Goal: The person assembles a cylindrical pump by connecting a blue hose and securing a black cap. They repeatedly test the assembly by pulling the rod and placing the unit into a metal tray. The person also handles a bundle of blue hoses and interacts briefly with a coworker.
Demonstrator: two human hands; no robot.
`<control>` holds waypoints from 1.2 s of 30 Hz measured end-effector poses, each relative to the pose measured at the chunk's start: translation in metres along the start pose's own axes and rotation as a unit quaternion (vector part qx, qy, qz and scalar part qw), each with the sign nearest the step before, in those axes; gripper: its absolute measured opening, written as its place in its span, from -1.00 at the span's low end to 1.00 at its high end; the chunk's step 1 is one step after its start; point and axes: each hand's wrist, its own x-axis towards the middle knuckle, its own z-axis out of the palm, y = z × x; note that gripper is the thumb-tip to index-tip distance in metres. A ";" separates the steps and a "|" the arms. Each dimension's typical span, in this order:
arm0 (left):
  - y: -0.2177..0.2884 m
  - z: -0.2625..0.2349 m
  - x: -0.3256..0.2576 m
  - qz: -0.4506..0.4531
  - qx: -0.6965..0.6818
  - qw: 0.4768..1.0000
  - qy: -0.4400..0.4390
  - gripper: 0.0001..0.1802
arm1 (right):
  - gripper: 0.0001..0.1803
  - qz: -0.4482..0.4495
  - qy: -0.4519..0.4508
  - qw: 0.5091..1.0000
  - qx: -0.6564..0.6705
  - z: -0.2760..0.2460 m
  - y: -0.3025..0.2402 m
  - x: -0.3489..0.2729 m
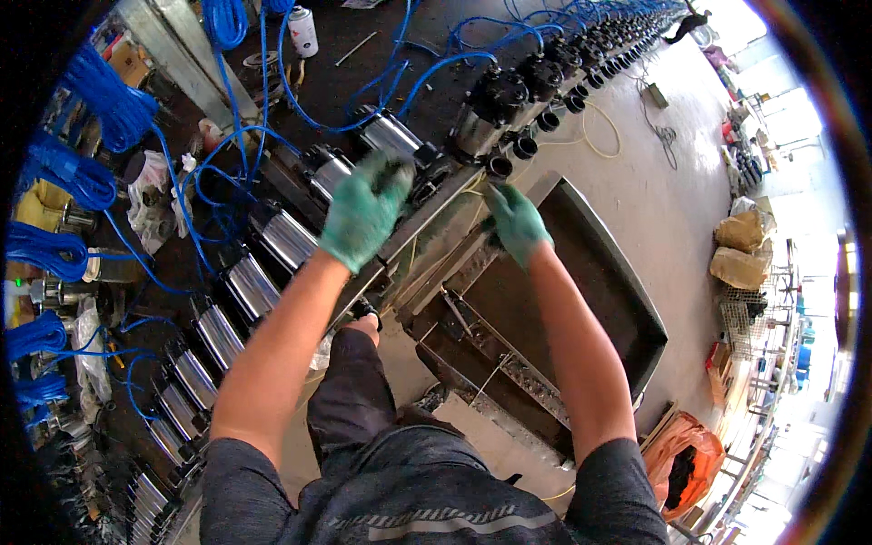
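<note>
the nearest thing to the hands is a silver cylinder unit [389, 134] with black end caps, lying on the dark counter [427, 100] in a long row of like units that runs from the lower left to the far upper right. the left hand [363, 211], in a green glove, hovers just over the counter's front edge close below that unit; it is blurred, its fingers look loosely spread, and it holds nothing that can be made out. the right hand [514, 221], also in a green glove, rests on or just above the upper rim of a dark metal tray [627, 300]; whether it grips the rim cannot be told. the tray stands tilted beside the counter, over a pale concrete floor [654, 200]. blue hoses [227, 154] loop across the counter and between the units, and thick coils of blue hose [100, 100] hang at the far left. a white spray can [302, 32] stands near the top of the counter. black cups [525, 145] line the counter's edge to the right. an orange bag [686, 459] sits on the floor at lower right, tan sacks [740, 250] further off.
</note>
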 end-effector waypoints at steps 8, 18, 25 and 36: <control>0.003 0.150 -0.113 0.134 0.101 0.964 -0.208 -0.77 | -0.72 0.006 0.309 0.932 -0.190 -0.109 0.240 -0.269; -0.018 0.242 -0.128 0.031 0.433 0.854 -0.287 -0.45 | -0.73 0.030 0.395 0.861 -0.320 -0.143 0.367 -0.366; -0.026 0.251 -0.132 0.046 0.440 0.856 -0.266 -0.48 | -0.74 0.040 0.421 0.854 -0.303 -0.150 0.355 -0.359; -0.025 0.280 -0.101 0.051 0.458 0.852 -0.248 -0.53 | -0.77 0.056 0.441 0.845 -0.298 -0.176 0.353 -0.331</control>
